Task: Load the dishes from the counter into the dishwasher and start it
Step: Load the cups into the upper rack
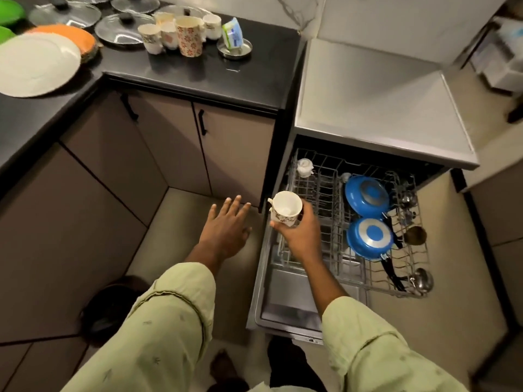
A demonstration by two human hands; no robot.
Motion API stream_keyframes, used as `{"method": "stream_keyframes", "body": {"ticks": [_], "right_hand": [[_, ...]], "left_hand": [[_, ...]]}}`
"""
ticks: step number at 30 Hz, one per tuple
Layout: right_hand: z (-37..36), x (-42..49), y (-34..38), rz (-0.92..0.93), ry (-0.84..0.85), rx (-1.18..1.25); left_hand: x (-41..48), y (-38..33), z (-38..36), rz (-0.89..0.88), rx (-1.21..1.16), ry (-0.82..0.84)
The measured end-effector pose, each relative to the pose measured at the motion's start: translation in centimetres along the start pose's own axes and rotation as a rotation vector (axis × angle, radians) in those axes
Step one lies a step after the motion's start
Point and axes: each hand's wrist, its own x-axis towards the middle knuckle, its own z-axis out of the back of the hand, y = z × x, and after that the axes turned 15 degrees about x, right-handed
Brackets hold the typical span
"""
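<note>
Head: cup [285, 208] in grip of right hand [303, 236] above rack [325, 172] edge; left hand [226, 230] outspread.

Top left, green plates [10, 12] chopped by frame edge, we can't count them. Same for white plate [36, 65], runs off left edge. Along top, glass lids [124, 5] cut off too. Print on packet [232, 35] too small, we can't read it. On right hand [301, 236], fingers mostly tucked behind cup [285, 207]. Down on floor, dark round thing [110, 306] half under sleeve [169, 312], we can't tell what it is. Far right, shelf stuff [501, 52] just blur.
</note>
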Motion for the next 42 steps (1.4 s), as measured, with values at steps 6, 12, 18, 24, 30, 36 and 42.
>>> {"method": "stream_keyframes", "body": {"ticks": [6, 12, 18, 24, 30, 36, 42], "right_hand": [[5.2, 5.3, -2.6, -0.061, 0.02, -0.028], [8.4, 13.6, -8.8, -0.143, 0.061, -0.119], [8.5, 23.5, -17.6, -0.168, 0.07, -0.284], [7.1, 30.3, -20.7, -0.078, 0.141, -0.505], [6.0, 33.5, -20.7, 0.043, 0.2, -0.564], [4.3, 35.1, -21.7, 0.145, 0.213, -0.609], [2.6, 36.0, -22.8, 0.21, 0.209, -0.6]], "left_hand": [[7.3, -6.0, 0.3, -0.02, -0.031, 0.057], [16.4, -10.5, -3.0, -0.074, 0.025, 0.113], [26.3, -12.2, -8.3, -0.094, 0.148, 0.103], [28.9, -13.0, -12.0, -0.04, 0.164, -0.004], [29.5, -13.4, -14.3, 0.0, 0.16, -0.241], [29.6, -13.5, -14.2, 0.005, 0.212, -0.318], [29.7, -13.6, -15.0, 0.026, 0.196, -0.306]]}}
